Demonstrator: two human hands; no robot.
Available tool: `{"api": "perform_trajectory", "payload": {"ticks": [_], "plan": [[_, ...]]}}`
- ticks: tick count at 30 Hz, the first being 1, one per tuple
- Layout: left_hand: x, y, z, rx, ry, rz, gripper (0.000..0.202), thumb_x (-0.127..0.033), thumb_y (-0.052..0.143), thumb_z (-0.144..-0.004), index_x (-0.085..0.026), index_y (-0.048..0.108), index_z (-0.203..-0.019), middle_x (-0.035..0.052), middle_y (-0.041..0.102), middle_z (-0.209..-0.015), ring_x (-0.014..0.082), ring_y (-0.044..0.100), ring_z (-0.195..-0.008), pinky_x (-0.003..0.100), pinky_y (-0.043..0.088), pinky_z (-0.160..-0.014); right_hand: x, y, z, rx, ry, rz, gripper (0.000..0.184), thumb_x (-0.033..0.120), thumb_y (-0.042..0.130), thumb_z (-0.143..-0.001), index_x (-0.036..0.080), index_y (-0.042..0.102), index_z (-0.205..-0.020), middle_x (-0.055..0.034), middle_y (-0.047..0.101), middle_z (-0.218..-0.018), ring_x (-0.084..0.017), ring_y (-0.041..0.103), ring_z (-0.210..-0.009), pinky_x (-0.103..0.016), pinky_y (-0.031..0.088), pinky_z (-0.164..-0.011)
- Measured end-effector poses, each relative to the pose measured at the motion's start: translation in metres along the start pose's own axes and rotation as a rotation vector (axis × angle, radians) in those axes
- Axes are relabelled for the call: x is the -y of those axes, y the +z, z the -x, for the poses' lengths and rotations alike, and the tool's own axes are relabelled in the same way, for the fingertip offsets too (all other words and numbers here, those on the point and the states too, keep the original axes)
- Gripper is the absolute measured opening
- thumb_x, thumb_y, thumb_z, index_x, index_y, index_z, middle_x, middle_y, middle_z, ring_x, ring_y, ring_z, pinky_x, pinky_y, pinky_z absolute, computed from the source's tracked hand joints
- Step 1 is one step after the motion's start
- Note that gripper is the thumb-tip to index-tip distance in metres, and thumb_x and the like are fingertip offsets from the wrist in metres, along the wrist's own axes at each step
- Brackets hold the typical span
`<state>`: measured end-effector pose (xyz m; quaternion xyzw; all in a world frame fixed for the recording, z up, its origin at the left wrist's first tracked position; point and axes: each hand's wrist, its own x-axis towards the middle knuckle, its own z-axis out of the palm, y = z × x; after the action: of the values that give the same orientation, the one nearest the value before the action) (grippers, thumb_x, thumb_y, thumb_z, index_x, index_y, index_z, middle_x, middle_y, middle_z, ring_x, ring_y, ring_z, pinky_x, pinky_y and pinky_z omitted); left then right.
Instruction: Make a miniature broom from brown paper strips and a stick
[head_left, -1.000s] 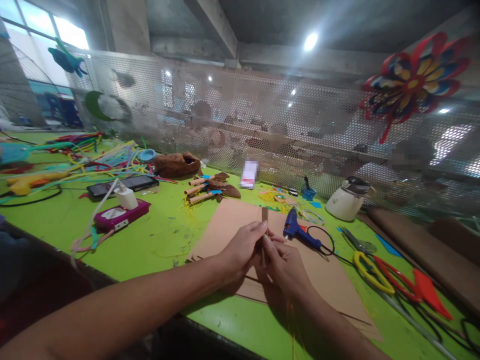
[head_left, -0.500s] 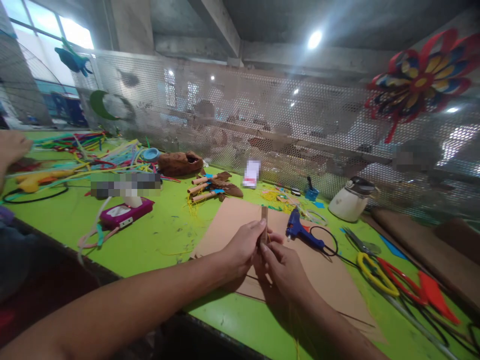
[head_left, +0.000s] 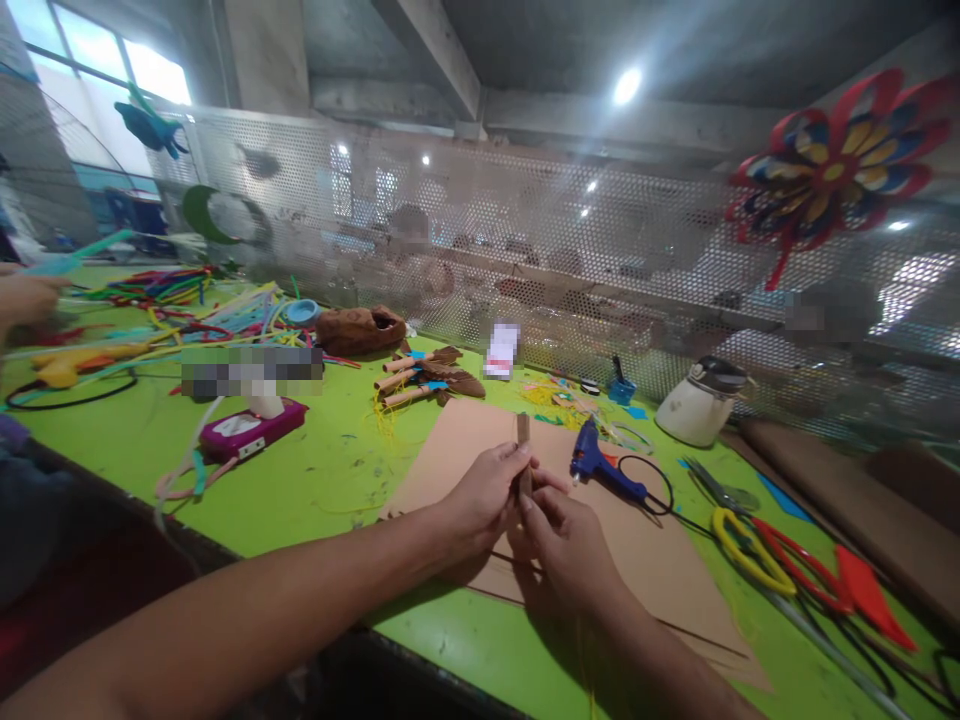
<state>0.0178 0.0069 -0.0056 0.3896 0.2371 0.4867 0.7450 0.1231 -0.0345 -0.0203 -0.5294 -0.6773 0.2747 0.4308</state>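
Between my hands stands a narrow brown strip (head_left: pixel 523 428), upright above the tan cardboard sheet (head_left: pixel 465 432). My left hand (head_left: pixel 491 490) is closed on its upper part, the thumb lying along it. The fingers of my right hand (head_left: pixel 559 520) pinch its lower end. Thin yellow thread (head_left: pixel 582 650) hangs below my right hand. A blue glue gun (head_left: pixel 600 465) lies on the cardboard just right of my hands. Beyond the sheet, several tan tubes (head_left: pixel 409 378) with brown leaf-like pieces, blue bits and yellow thread lie together.
Yellow-handled scissors (head_left: pixel 750 550) and red-handled scissors (head_left: pixel 802 565) lie at right, near a white jug (head_left: pixel 697 405). A purple power strip (head_left: pixel 255 430) sits left. Colourful strips (head_left: pixel 180 285) are heaped at far left beside another person's hand (head_left: pixel 30 300). Perforated metal panel (head_left: pixel 637 230) stands behind.
My hands keep their grip on the brown strip, with barely any shift. At far left, the other person's hand now holds a light green strip raised off the heap.
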Motion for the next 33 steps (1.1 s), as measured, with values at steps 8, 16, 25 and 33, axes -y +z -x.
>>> {"api": "perform_trajectory", "payload": {"ticks": [8, 16, 25, 33], "plan": [[-0.003, -0.003, -0.001, -0.080, -0.091, 0.004, 0.040, -0.055, 0.049, -0.082, -0.016, 0.045, -0.072, 0.0107, 0.064, -0.062, 0.0194, 0.059, -0.053, 0.034, 0.049, -0.055, 0.006, 0.004, 0.007, 0.052, -0.008, -0.034, 0.024, 0.030, 0.050, -0.081, 0.017, 0.049, -0.061, -0.0010, 0.053, -0.059, -0.013, 0.046, -0.053, -0.024, 0.033, -0.049], [-0.007, -0.002, 0.004, 0.167, -0.029, 0.018, 0.034, -0.025, 0.071, -0.071, -0.015, 0.047, -0.093, 0.0114, 0.067, -0.089, 0.0174, 0.064, -0.070, 0.030, 0.050, -0.065, 0.001, -0.007, -0.002, 0.006, 0.013, -0.101, 0.024, 0.034, 0.046, -0.085, 0.018, 0.050, -0.067, 0.0022, 0.049, -0.053, -0.012, 0.045, -0.049, -0.023, 0.033, -0.047], [-0.008, -0.003, 0.002, 0.123, -0.019, -0.052, 0.025, -0.030, 0.068, -0.075, -0.013, 0.050, -0.082, 0.0121, 0.067, -0.087, 0.0174, 0.064, -0.068, 0.030, 0.049, -0.066, 0.004, -0.008, 0.000, 0.070, -0.005, -0.191, 0.029, 0.037, 0.046, -0.085, 0.021, 0.041, -0.062, 0.0045, 0.041, -0.053, -0.011, 0.037, -0.048, -0.022, 0.028, -0.045], [-0.023, -0.004, 0.001, 0.085, -0.062, -0.041, 0.028, -0.040, 0.054, -0.084, -0.012, 0.054, -0.082, 0.0136, 0.068, -0.076, 0.0223, 0.065, -0.074, 0.035, 0.049, -0.072, 0.003, -0.005, 0.004, 0.087, 0.005, -0.136, 0.022, 0.033, 0.047, -0.083, 0.018, 0.047, -0.068, 0.0034, 0.042, -0.059, -0.011, 0.038, -0.054, -0.023, 0.030, -0.049]]}}
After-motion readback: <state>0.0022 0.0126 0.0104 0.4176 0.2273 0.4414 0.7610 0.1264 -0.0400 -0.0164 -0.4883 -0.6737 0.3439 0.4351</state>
